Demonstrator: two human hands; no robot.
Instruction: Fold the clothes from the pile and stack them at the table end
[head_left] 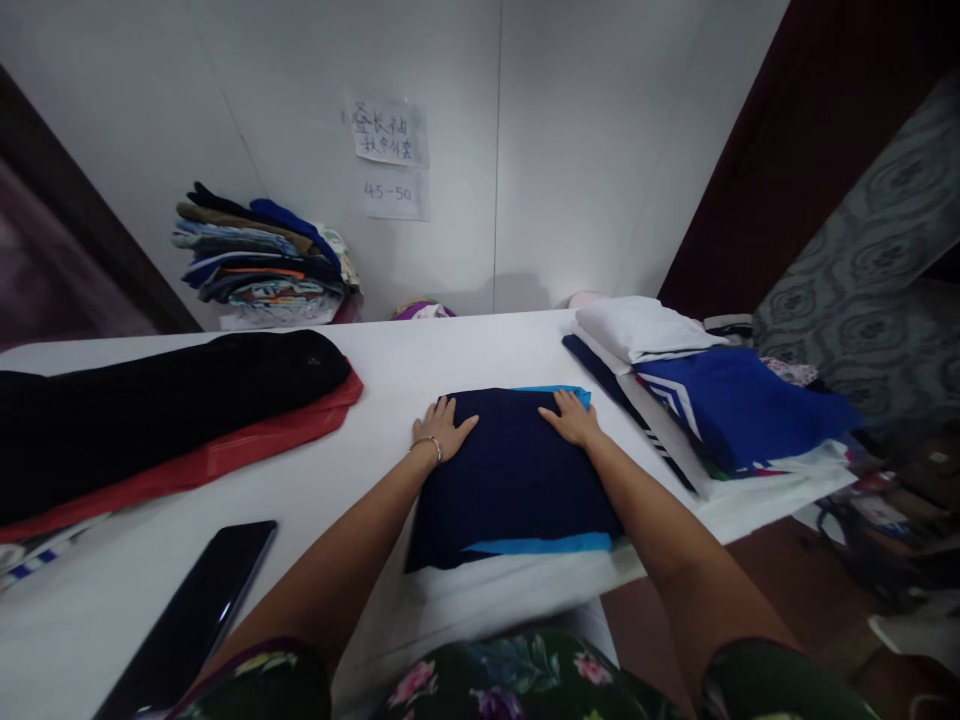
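Observation:
A folded navy garment (517, 470) with bright blue showing at its top and bottom edges lies flat on the white table (390, 365) in front of me. My left hand (444, 428) rests on its upper left corner, fingers spread, a bracelet at the wrist. On the upper right corner lies my right hand (573, 420), its fingers stretched out and the thumb apart. Both palms face down on the cloth, and neither hand grips it.
Black clothing (172, 410) over a red garment (300, 425) lies at the left, near a dark phone (202, 600). Folded white (637, 325) and blue clothes (750, 400) are piled at the right. A tall clothes stack (262, 255) stands behind the table by the wall.

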